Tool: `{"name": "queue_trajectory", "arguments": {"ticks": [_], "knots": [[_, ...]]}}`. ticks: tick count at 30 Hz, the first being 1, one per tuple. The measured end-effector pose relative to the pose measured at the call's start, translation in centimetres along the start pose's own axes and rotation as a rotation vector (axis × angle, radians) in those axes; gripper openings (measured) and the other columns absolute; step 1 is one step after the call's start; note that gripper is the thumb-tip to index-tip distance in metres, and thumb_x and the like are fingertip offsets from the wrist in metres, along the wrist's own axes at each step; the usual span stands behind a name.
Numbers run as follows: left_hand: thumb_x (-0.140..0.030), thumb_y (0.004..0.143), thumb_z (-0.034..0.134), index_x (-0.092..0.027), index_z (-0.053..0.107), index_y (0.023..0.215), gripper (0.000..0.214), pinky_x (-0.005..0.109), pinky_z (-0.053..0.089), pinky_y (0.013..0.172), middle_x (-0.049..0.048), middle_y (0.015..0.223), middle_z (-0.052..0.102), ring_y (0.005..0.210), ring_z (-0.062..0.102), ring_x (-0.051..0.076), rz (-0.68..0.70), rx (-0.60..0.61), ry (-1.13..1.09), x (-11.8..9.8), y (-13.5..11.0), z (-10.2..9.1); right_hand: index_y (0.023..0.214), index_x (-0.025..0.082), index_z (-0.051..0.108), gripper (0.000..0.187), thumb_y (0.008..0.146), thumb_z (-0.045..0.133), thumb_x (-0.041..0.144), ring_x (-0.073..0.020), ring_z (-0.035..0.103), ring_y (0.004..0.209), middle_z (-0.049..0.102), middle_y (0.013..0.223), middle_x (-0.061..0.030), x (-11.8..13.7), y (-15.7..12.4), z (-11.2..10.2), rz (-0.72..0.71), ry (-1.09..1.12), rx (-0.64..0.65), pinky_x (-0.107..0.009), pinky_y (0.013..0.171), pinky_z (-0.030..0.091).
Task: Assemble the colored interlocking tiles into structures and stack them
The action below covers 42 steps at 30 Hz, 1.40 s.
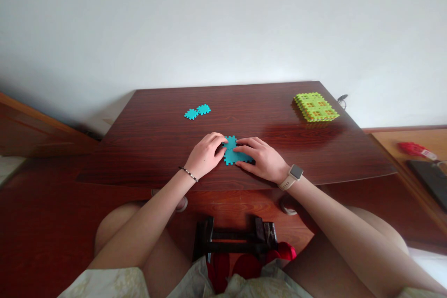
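Note:
Turquoise interlocking puzzle tiles with notched edges lie joined flat near the front of the table. My left hand holds their left side, its thumb and fingers curled at the edge of the upper tile. From the right, my right hand grips the joined tiles, with fingers over the top and thumb at the near edge. Its fingers hide part of the right-hand section. Farther back to the left, two more turquoise tiles lie touching at their corners.
A stack of yellow-green notched panels with orange parts stands at the table's back right. The dark wooden table backs onto a white wall. Right of it, a lower wooden surface bears a red item and a dark flat object.

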<state>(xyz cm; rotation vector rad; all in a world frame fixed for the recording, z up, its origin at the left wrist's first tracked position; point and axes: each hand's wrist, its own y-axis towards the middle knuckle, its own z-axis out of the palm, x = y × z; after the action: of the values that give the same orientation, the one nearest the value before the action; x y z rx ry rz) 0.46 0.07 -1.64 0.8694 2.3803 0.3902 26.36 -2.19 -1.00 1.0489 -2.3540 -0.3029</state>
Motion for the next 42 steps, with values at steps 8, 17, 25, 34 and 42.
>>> {"name": "queue_trajectory", "arguments": {"ticks": [8,17,25,34,42], "knots": [[-0.012,0.102,0.064,-0.022,0.067,0.113,0.016,0.046,0.060,0.104,0.0085,0.119,0.073,0.116,0.070,0.027,0.009,0.005,0.008,-0.06,0.06,-0.04,0.134,0.021,0.072,0.035,0.103,0.073,0.038,-0.0348,0.066,0.127,0.070,0.141,-0.0162,-0.03,0.03,0.02,0.001,0.007,-0.002,-0.057,0.111,0.058],[-0.013,0.102,0.064,-0.022,0.067,0.112,0.014,0.047,0.059,0.103,0.0081,0.117,0.074,0.112,0.068,0.027,0.019,0.001,0.015,-0.14,0.09,-0.11,0.135,0.021,0.072,0.036,0.103,0.073,0.039,-0.0346,0.066,0.127,0.070,0.141,-0.0158,-0.05,0.01,0.06,0.005,0.002,0.003,-0.057,0.112,0.058],[-0.014,0.103,0.062,-0.022,0.067,0.111,0.013,0.048,0.058,0.104,0.0083,0.118,0.073,0.114,0.066,0.028,0.020,0.006,0.019,-0.14,0.08,-0.08,0.136,0.024,0.072,0.036,0.103,0.072,0.039,-0.0349,0.066,0.129,0.070,0.142,-0.0149,-0.02,0.00,0.05,0.010,0.020,0.003,-0.059,0.112,0.058],[-0.013,0.103,0.061,-0.023,0.067,0.112,0.014,0.048,0.058,0.103,0.0085,0.119,0.072,0.114,0.065,0.028,0.017,0.014,0.021,-0.22,0.08,-0.09,0.140,0.028,0.072,0.039,0.103,0.072,0.039,-0.0357,0.066,0.129,0.069,0.143,-0.0146,-0.02,-0.01,0.01,0.025,0.028,0.010,-0.061,0.112,0.058],[-0.013,0.103,0.062,-0.023,0.067,0.111,0.014,0.047,0.057,0.104,0.0083,0.118,0.072,0.114,0.065,0.028,0.018,0.017,0.033,-0.18,0.08,-0.04,0.142,0.028,0.072,0.040,0.104,0.070,0.041,-0.0351,0.065,0.129,0.069,0.144,-0.0143,-0.08,-0.08,0.06,0.022,0.006,0.020,-0.060,0.112,0.058]]}}
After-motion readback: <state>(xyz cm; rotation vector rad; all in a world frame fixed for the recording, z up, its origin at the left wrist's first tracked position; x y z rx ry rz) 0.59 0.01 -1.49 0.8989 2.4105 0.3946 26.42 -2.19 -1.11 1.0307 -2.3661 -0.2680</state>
